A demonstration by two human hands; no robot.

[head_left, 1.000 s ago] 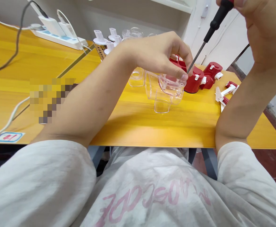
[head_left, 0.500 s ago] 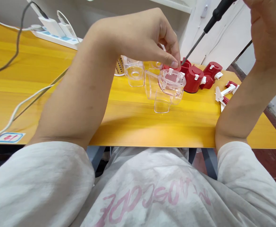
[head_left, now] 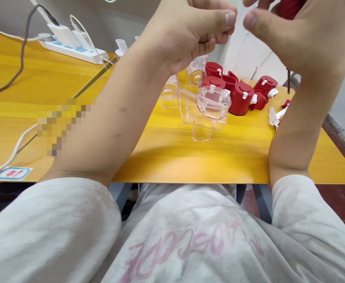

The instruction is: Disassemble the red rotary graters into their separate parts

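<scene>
My left hand is raised above the back of the table, thumb pressed against the curled fingers. Whatever it may hold is too small or hidden to make out. Facing it, my right hand is curled around a screwdriver, with its thin metal shaft pointing down below the palm. Something red shows inside the right hand; whether it is the handle's end I cannot tell. Below the hands, a clear plastic housing with a round screw-holed top stands on the table, touched by neither hand.
Several red plastic housings with white tabs stand behind the clear one. More clear housings are partly behind my left arm. White and red small parts lie at right. A power strip and cables occupy the left of the yellow table.
My left hand has lifted away from the clear housing's top. The screwdriver has swung in my right hand from slanting at the housing to shaft down, and both hands have come closer together.
</scene>
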